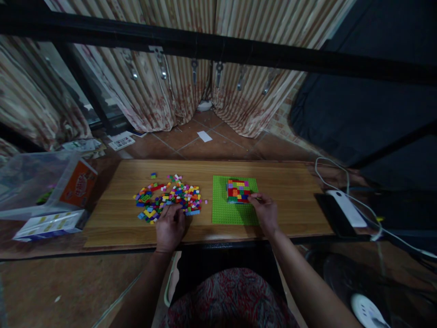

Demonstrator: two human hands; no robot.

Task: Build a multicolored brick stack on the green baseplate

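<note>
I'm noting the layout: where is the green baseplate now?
In the head view, the green baseplate lies just right of centre on the table, right of the loose bricks, with the right hand at its right edge.

"What is the tabletop [287,182] looking like to you?"

"It is showing wood grain, smooth, with a dull sheen."

"And the green baseplate [235,215]?"

"That is looking like plastic, its surface roughened by rows of studs. The loose bricks [189,193] and the stacked bricks [239,190] are appearing as hard plastic too."

"How are the curtains [157,100] seeming?"

"They are reading as soft cloth, matt and pleated."

"Is anything shining?"

"The hooks [162,67] are gleaming like metal, and the storage bin [34,171] is letting light through as clear, smooth plastic."

"And below?"

"The floor tiles [167,145] are looking hard, while the white sheet [204,136] is resembling plain paper."
</note>
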